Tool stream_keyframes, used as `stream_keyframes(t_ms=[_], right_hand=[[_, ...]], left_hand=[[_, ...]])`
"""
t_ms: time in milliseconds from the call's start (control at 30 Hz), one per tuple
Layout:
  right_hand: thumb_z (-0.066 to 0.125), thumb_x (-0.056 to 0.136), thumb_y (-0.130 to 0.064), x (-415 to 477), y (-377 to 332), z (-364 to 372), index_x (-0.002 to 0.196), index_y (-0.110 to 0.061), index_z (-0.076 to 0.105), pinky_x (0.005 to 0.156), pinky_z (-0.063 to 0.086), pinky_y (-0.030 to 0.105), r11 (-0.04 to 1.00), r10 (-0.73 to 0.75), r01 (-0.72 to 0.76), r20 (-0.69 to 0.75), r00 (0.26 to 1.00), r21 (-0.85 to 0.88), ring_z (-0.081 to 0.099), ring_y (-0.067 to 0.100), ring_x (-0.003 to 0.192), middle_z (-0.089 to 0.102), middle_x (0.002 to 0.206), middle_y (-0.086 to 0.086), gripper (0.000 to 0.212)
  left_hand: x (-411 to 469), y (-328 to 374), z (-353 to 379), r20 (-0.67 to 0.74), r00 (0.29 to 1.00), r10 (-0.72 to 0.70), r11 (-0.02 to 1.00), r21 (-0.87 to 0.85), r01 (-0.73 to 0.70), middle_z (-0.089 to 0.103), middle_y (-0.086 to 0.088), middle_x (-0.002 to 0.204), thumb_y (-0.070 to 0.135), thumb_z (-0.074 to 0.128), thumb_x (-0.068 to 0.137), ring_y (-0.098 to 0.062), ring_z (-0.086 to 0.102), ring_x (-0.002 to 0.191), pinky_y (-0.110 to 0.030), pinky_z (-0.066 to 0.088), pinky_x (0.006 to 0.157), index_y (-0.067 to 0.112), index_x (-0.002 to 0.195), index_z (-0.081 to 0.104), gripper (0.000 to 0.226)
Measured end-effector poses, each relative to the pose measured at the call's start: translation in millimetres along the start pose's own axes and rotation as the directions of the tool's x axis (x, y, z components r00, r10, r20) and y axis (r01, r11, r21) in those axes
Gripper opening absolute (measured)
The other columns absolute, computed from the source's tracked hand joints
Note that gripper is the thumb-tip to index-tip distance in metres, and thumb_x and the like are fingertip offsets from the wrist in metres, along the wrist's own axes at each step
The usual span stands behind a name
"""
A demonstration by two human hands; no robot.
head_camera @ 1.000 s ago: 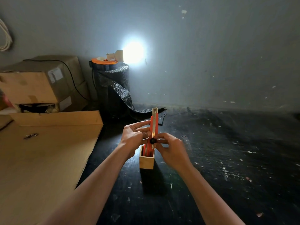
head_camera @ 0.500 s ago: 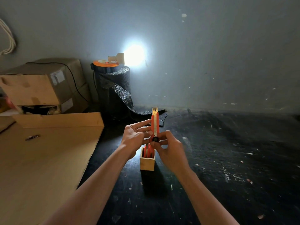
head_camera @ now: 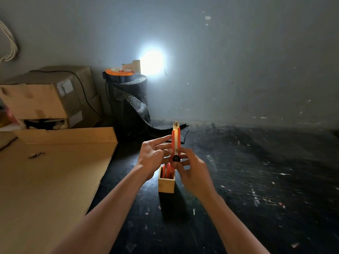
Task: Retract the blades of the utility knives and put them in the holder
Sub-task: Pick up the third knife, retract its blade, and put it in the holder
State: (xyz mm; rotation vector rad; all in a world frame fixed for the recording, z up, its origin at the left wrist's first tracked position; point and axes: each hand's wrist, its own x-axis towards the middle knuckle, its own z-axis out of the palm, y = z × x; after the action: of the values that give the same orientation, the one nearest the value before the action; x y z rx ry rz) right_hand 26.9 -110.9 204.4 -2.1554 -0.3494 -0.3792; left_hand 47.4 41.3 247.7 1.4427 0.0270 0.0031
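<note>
An orange utility knife [head_camera: 175, 142] stands upright just above a small wooden holder [head_camera: 166, 185] on the dark floor. My left hand [head_camera: 155, 156] grips the knife's left side with its fingers. My right hand [head_camera: 192, 171] holds the right side, thumb by the black slider knob [head_camera: 176, 158]. Only a short metal tip shows at the knife's top end. Other orange knives [head_camera: 167, 172] stand inside the holder, partly hidden by my hands.
A flat cardboard sheet [head_camera: 51, 180] covers the floor on the left, with stacked cardboard boxes [head_camera: 45, 96] behind it. A black mesh roll [head_camera: 128, 103] with an orange reel on top stands by the wall, next to a bright lamp [head_camera: 151, 62].
The knife's blade has slid back into the body, and the knife sits slightly lower over the holder. Both hands keep their grip.
</note>
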Motion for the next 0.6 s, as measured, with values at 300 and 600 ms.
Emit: stream_keyframes(t_ms=[300,600], right_hand=[[0.072,0.089,-0.034,0.0,2.0,2.5,0.093,-0.028,0.053,0.058,0.046,0.006,0.999,0.034,-0.035,-0.034,0.999,-0.005,0.06,-0.008,0.076,0.065,0.093,-0.017,0.02],[0.068,0.094,-0.023,6.6,10.0,3.6,0.116,-0.026,0.064,0.076,0.054,0.015,0.997,-0.043,0.045,0.033,0.999,-0.055,0.064,0.001,0.09,0.072,0.112,-0.005,0.023]], left_hand=[[-3.6,-6.3,1.4,0.007,1.0,-0.016,1.0,-0.014,0.016,0.083,-0.002,0.091,-0.017,0.063,0.089,-0.021,0.081,0.081,-0.035,0.066,0.067,0.026,0.108,0.074,0.048],[2.9,-6.4,-3.2,-0.031,0.999,-0.012,1.0,-0.017,0.012,0.083,-0.005,0.097,-0.015,0.066,0.089,-0.024,0.081,0.088,-0.04,0.066,0.071,0.02,0.116,0.074,0.045]])
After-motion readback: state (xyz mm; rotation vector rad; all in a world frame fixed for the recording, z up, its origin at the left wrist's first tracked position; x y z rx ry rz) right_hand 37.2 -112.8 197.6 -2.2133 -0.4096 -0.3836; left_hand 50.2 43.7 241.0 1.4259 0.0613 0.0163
